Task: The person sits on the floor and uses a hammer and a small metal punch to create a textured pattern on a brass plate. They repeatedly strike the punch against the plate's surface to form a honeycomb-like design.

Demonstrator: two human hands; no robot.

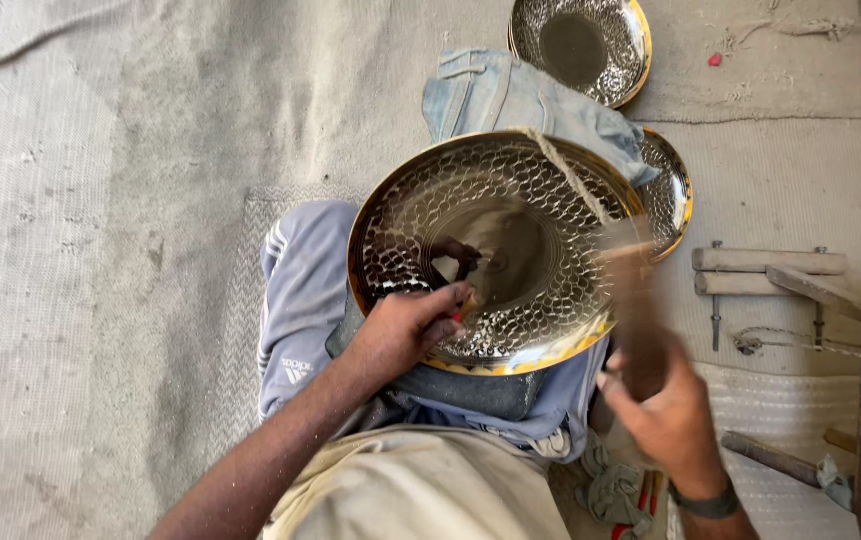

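Observation:
A large round hammered metal tray [550, 190] with a brass-coloured rim lies tilted over my lap and knees. My left hand [405, 328] rests on its near-left rim, fingers closed on a small tool with a red part, tip against the dimpled surface. My right hand [665, 405] hovers at the tray's right edge, gripping a blurred wooden-handled tool [630, 300] that rises over the rim. A thin stick or cord [570, 175] crosses the tray's upper right.
A second patterned tray [580, 45] lies on the floor at the top, a third [672, 195] peeks out under a folded denim cloth [510, 95]. Wooden blocks and a bench [810, 285] stand at the right. Rags and red-handled tools [625, 495] lie beside my right leg.

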